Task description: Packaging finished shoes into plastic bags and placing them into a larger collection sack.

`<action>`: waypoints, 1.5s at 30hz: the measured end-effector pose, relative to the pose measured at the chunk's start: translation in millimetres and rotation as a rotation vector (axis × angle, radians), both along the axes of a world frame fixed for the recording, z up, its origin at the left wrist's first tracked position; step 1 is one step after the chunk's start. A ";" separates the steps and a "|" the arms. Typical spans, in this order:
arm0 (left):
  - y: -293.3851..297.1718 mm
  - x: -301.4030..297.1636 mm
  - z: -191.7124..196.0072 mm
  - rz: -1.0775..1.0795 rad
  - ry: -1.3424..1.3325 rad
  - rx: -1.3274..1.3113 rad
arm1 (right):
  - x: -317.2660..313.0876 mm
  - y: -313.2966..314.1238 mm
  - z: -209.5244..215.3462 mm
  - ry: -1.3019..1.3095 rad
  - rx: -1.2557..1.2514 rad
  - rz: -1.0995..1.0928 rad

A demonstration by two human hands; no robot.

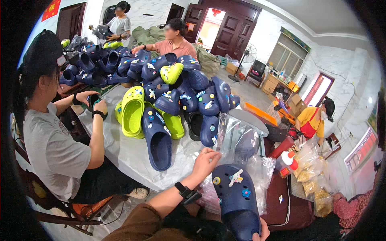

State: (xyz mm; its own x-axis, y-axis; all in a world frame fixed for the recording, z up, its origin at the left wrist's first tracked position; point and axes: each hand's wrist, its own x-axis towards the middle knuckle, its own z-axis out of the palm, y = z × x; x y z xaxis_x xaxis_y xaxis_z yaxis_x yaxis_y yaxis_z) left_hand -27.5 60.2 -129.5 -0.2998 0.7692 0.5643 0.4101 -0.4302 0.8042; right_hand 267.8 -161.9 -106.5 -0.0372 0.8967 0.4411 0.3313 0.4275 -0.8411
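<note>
A navy foam clog (238, 201) is in my right hand (263, 231), at the lower right of the table. My right fingers grip its lower end; most of that hand is hidden behind the shoe. On the clog's perforated top sit a white character charm, a blue flower charm and a yellow round one. My left hand (206, 162) hovers just above and left of the clog, its fingertips pinched together. Whatever they hold, if anything, is too small to make out. See-through plastic bags (241, 140) lie just beyond that hand.
A heap of navy clogs (207, 100) and lime-green clogs (132, 110) covers the table's far part. One navy clog (157, 138) lies nearer me. A co-worker (56, 132) sits at left, handling a shoe. Bags of small yellowish pieces (309, 186) and a red-capped bottle (287, 160) stand right.
</note>
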 end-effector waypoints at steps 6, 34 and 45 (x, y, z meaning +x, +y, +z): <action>4.2 -8.3 12.7 -0.060 -0.054 -0.023 | -15.6 -3.7 35.1 -0.058 -0.067 -0.032; -4.6 3.8 40.3 -0.122 0.265 0.322 | -64.8 55.9 14.4 -0.471 0.310 -0.299; -20.9 11.7 34.7 -0.439 0.168 0.149 | -74.0 43.2 19.9 -0.516 0.263 -0.485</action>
State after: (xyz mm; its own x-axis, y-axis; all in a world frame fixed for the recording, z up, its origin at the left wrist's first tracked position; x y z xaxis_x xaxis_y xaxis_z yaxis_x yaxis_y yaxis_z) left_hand -15.8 39.4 -94.8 0.1392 0.7097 0.6906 0.2826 -0.6969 0.6592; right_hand 193.7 -118.8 -86.6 0.0749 0.7327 0.6764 0.8575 0.2989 -0.4188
